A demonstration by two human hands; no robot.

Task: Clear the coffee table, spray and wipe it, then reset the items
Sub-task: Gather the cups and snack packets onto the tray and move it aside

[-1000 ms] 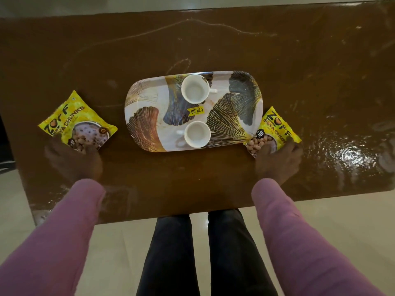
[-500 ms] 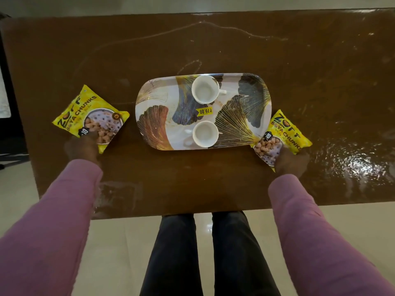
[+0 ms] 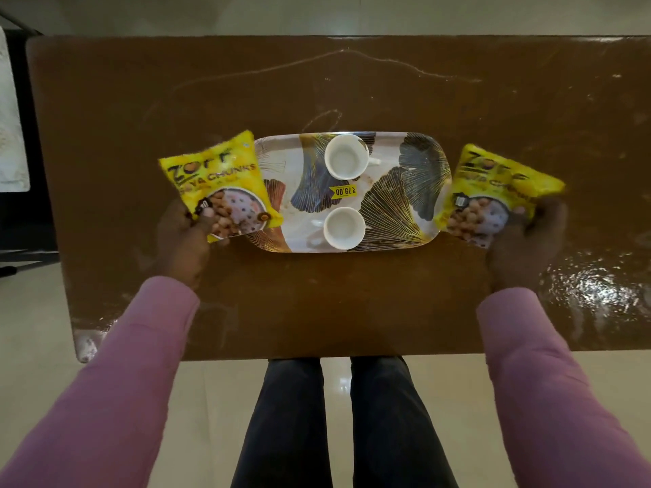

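Hands grip 2 yellow packets: left hand [image 3: 183, 237] holds the left packet [image 3: 218, 184] overlapping the tray [image 3: 405, 191], right hand [image 3: 521, 241] the right packet [image 3: 493, 191] just beside it.

Glossy cream floor tiles [image 3: 35, 329] below, and off to my left there's a black frame [image 3: 35, 223] next to some whitish textured thing [image 3: 10, 118], can't tell what.

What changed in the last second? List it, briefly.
Both hands took grip: the left hand lifted the left yellow plastic soya-chunks packet rightward over the end of the patterned oval tray; the right hand raised the right yellow packet. Tray and two white ceramic cups stayed.
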